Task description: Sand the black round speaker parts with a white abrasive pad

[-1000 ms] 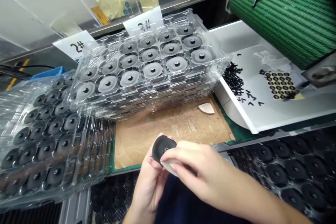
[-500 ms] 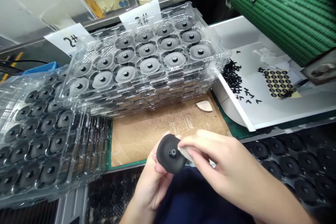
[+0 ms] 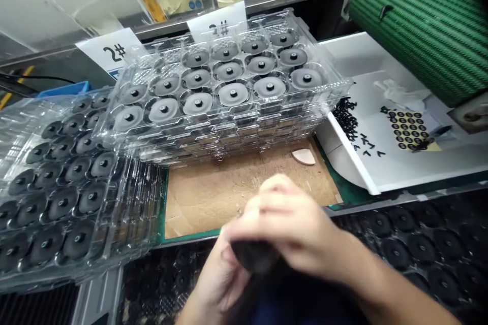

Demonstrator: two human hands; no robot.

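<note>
My left hand (image 3: 224, 274) grips a round black disc-shaped part (image 3: 254, 256) from below and the side, just in front of my lap. Over the top of that disc lies my right hand (image 3: 284, 226), smeared by motion, with its fingers curled and pressed together. The white pad pinched there half a second ago is hidden under the fingers now. The disc's small central stud is covered as well. An off-white wedge-shaped piece (image 3: 304, 156) lies on the brown board (image 3: 206, 198) beyond my hands.
Stacked clear trays (image 3: 229, 111) of similar discs stand behind the board, with another tray stack (image 3: 57, 177) at left. To the right, a white bin (image 3: 400, 172) holds small black pieces (image 3: 346, 117) and a sticker sheet (image 3: 409, 129). A green conveyor belt (image 3: 423, 25) hangs above it.
My right hand has moved left over the disc, covering its stud and the white pad. The disc now tilts, showing less of its face. The view has shifted slightly.
</note>
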